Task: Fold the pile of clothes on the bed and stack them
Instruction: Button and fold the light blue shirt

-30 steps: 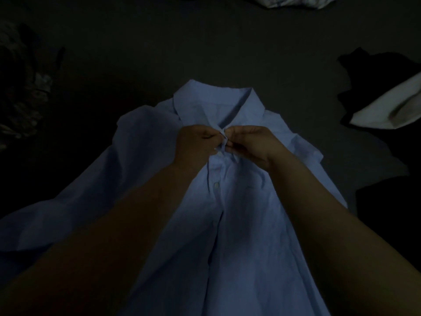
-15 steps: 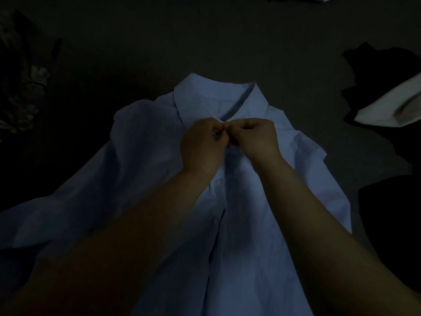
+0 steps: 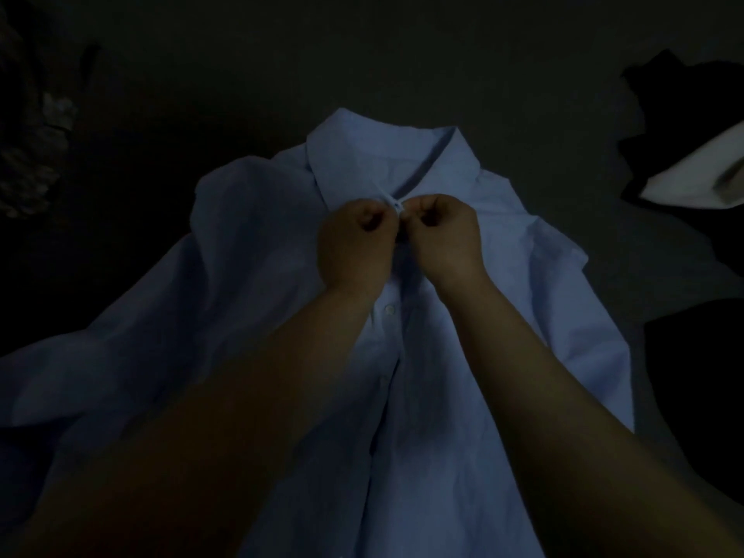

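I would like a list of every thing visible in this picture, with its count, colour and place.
shirt: one, light blue, spread front up on the bed in the centre, collar at the far end.
button: one plainly seen, white, on the shirt front just below the hands.
bed: one, dark grey cover, under everything.
white garment: one, white, at the right edge, lying on dark cloth.
dark cloth: one heap, black, far right.
patterned cloth: one heap, dark with pale marks, left edge; too dim to identify.
left hand: one, pinching the shirt front below the collar.
right hand: one, pinching the same place, touching the left hand.
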